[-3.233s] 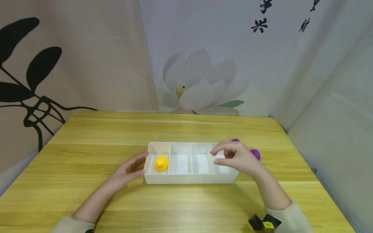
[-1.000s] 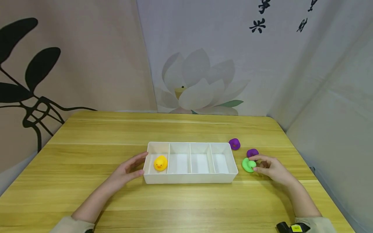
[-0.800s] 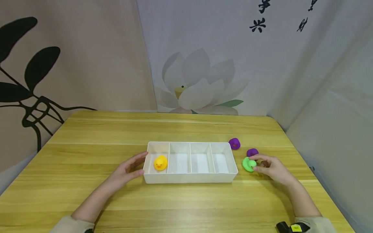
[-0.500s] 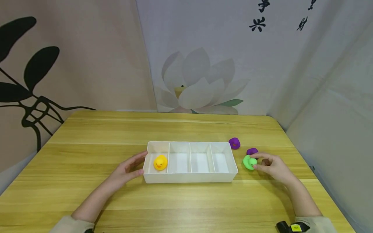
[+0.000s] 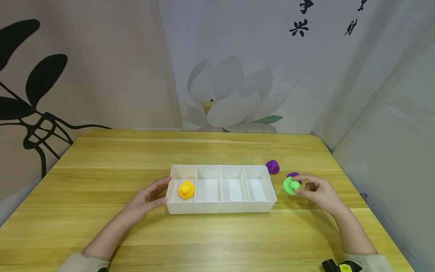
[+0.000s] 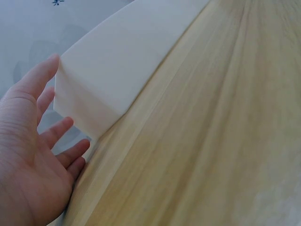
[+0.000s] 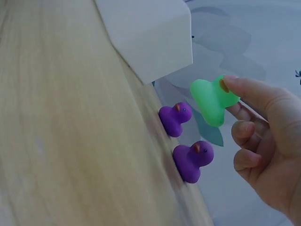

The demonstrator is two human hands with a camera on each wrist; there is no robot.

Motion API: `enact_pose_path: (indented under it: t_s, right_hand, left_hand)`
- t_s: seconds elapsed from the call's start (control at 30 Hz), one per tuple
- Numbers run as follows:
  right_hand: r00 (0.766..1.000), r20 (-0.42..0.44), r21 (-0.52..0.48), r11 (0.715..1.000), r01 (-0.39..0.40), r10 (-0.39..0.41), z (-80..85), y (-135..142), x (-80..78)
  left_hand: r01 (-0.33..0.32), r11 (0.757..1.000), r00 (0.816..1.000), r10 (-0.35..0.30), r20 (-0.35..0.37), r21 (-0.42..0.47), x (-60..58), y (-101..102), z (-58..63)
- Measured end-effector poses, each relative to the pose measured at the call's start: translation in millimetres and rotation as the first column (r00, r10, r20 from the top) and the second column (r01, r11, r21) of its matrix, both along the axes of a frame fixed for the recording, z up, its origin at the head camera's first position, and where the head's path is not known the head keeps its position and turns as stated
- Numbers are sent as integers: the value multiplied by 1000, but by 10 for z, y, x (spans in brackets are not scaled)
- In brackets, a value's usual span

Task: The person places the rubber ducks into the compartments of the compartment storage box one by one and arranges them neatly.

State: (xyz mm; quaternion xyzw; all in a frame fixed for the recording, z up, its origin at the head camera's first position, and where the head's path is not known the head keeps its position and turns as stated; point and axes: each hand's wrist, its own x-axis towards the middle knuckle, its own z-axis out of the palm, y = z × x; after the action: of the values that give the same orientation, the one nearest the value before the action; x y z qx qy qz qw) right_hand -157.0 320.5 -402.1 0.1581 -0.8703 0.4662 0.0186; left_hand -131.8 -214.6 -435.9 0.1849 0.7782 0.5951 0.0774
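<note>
My right hand (image 5: 319, 192) pinches a green rubber duck (image 5: 290, 186) by its head between thumb and fingers. In the right wrist view the green duck (image 7: 209, 101) is held up off the table. My left hand (image 5: 151, 196) touches the left end of a white divided box (image 5: 221, 207) with its fingertips and thumb. The left wrist view shows the fingers spread loosely at the box's end wall (image 6: 84, 103). A yellow rubber duck (image 5: 186, 189) sits in the leftmost compartment; the other compartments hold nothing.
Two purple rubber ducks stand on the wooden table (image 5: 217, 241) at the box's right: one purple duck (image 5: 272, 167) by its back corner, another purple duck (image 5: 293, 175) partly hidden behind the green one. A printed cloth backdrop (image 5: 238, 75) rises behind the table.
Earlier my right hand was over the rightmost compartment; it then moved right to the green duck, pinched it and has now raised it slightly. My left hand has stayed at the box.
</note>
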Motion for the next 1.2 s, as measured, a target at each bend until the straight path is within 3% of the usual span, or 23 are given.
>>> enact_pose_path:
  t_s: [0.33,0.73,1.2]
  right_hand:
    - [998,-59,-49,999,-16,13,197,-144,85]
    - [993,-114,-88,996,-28,18,387,-384,211]
    - [990,-140,-168,986,-20,-3,517,-735,252]
  left_hand:
    - [14,1000,999,-14,-33,5,-24,-23,-52]
    - [19,1000,1000,-19,-18,10,-29,-21,-49]
    - [22,1000,999,-21,-43,7,-22,-19,-30]
